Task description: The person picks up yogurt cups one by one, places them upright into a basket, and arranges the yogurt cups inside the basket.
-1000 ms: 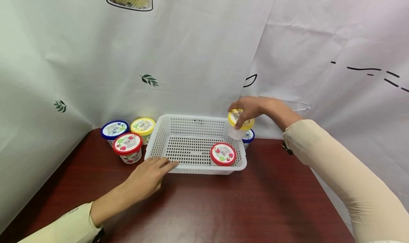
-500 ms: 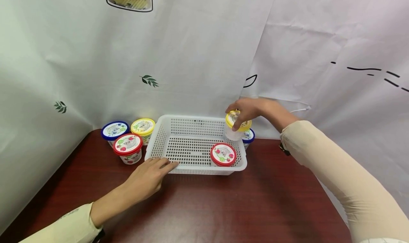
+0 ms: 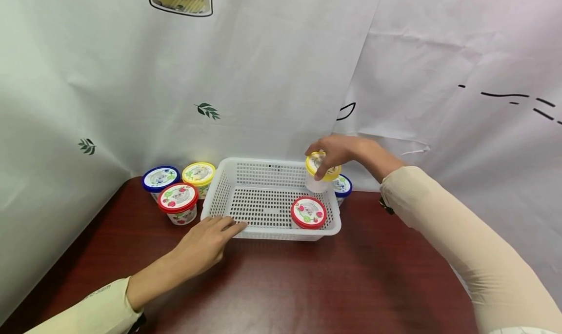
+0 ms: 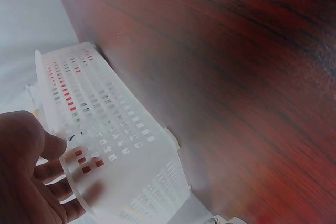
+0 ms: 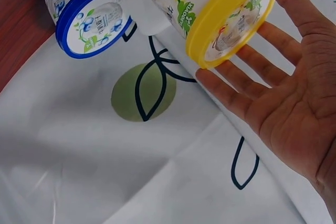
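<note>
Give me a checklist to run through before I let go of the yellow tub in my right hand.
1. Right hand grips the yellow tub: ok, thumb and fingers at its lid.
2. Lid on: ok.
3. Yellow tub at the basket: ok, over its far right corner.
4. Base resting on the basket floor: cannot tell.
5. Basket steadied: ok, left hand holds the near rim.
6. Other tubs upright: ok, red tub inside, blue tub outside the right end.

This looks like a screened-off work corner, wider setting unclear: leaf-printed white fabric sheets (image 3: 272, 80) hang behind and beside the wood-grain bench (image 3: 281, 285).
</note>
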`<state>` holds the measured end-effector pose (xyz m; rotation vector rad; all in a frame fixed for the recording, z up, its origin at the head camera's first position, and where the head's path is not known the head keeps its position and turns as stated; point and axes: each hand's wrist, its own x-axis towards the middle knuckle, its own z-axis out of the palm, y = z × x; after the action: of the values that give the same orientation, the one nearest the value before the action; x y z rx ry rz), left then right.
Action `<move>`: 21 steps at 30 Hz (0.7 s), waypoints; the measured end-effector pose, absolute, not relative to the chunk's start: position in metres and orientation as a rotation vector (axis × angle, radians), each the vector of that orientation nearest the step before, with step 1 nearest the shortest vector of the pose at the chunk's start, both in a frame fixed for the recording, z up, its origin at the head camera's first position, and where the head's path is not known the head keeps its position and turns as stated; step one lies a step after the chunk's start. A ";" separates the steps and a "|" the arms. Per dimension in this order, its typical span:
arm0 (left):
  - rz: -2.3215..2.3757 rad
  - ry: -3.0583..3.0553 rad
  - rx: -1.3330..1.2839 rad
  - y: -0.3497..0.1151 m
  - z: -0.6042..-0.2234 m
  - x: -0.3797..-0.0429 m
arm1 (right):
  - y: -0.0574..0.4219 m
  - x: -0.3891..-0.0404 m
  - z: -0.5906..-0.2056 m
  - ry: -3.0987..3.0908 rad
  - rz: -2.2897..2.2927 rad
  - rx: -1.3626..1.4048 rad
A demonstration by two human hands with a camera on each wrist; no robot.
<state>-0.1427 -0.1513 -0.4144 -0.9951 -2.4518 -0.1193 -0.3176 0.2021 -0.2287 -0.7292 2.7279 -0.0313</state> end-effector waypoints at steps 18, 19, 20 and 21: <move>-0.133 -2.464 -0.998 -0.152 -0.414 -0.143 | 0.189 -0.317 -0.244 2.730 -0.074 -0.736; -0.134 -2.465 -0.997 -0.152 -0.414 -0.143 | 0.188 -0.317 -0.245 2.729 -0.073 -0.743; -0.134 -2.465 -0.996 -0.152 -0.414 -0.143 | 0.188 -0.318 -0.247 2.727 -0.072 -0.749; -0.134 -2.465 -0.996 -0.152 -0.414 -0.143 | 0.187 -0.318 -0.248 2.725 -0.072 -0.752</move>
<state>-0.1425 -0.1518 -0.4138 -0.9956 -2.4650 -0.1338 -0.3178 0.1869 -0.2482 -0.7523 2.7245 -0.0723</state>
